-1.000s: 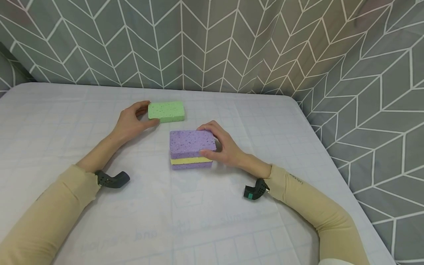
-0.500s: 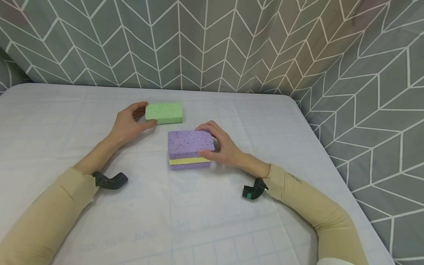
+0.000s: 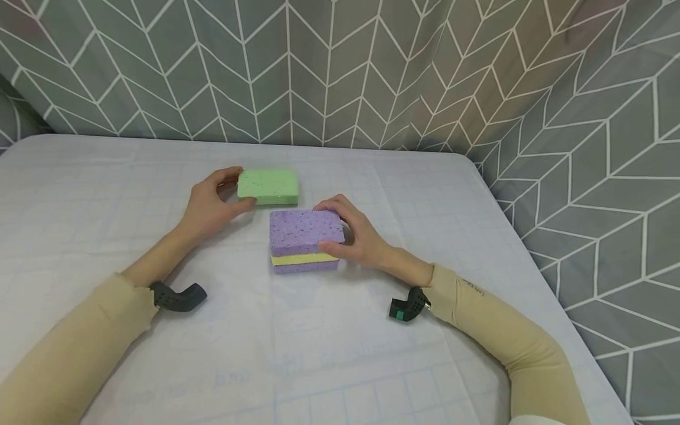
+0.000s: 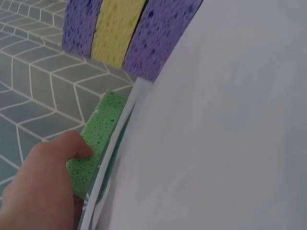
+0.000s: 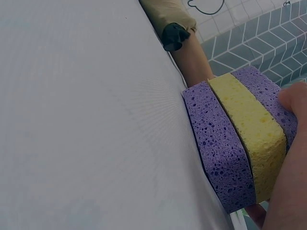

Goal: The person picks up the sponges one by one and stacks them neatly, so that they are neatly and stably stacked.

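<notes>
In the head view my left hand (image 3: 209,203) pinches a green sponge (image 3: 268,186) by its left end, thumb on the near side and fingers at the far side. Just nearer to me and slightly right stands a stack of sponges: a purple sponge (image 3: 305,230) on top, a yellow sponge (image 3: 300,258) in the middle, another purple sponge (image 3: 305,268) at the bottom. My right hand (image 3: 356,233) grips the stack's right end around the upper purple sponge. In the right wrist view the yellow sponge (image 5: 254,129) lies sandwiched between both purple ones, my right thumb (image 5: 292,100) against the top one.
A white cloth (image 3: 212,342) with faint print covers the table. Behind it and along the right side hangs a grey curtain (image 3: 319,71) with white chevron lines. Dark wrist cameras (image 3: 179,297) stick out from both tan sleeves.
The green sponge has come a little toward me and slightly right in my left hand, closer to the stack. My right hand and the stacked sponges have stayed in place.
</notes>
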`<state>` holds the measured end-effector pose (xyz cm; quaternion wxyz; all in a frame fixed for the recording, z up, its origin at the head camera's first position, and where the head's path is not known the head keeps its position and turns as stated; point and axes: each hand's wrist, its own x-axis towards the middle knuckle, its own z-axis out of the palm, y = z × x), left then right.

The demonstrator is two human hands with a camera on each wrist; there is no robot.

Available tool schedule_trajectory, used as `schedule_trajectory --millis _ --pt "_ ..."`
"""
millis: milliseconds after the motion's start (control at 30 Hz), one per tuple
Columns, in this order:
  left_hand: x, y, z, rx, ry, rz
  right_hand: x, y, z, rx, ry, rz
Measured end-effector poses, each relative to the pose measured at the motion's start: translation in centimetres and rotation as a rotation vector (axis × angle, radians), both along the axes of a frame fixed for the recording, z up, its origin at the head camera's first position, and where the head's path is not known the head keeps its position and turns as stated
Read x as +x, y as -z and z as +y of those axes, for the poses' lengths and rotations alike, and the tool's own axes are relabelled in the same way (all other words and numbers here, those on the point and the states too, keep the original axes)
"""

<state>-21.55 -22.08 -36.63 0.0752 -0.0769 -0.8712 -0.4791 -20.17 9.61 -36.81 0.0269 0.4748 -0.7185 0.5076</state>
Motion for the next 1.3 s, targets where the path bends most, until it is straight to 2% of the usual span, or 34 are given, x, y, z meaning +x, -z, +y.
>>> schedule_trajectory --millis 133,267,533,833,1300 --pt "0.5 -0.1 0.8 0.028 0.008 0.015 0.0 0.0 0.0 -0.005 -0.008 0.003" --pt "0.5 0.1 0.9 0.028 -0.018 0.051 -0.1 0.1 -0.1 0.004 -0.001 0.003" --pt "0.6 0.3 1.2 0.012 -0.065 0.197 0.0 0.2 -0.1 0.013 0.013 0.01" --pt "1.0 0.5 2.1 0.012 -0.035 0.335 -0.1 0.1 0.0 0.003 0.005 0.01" --pt "1.6 0.3 2.8 0.05 -0.032 0.351 0.0 0.1 0.0 0.016 0.015 0.007"
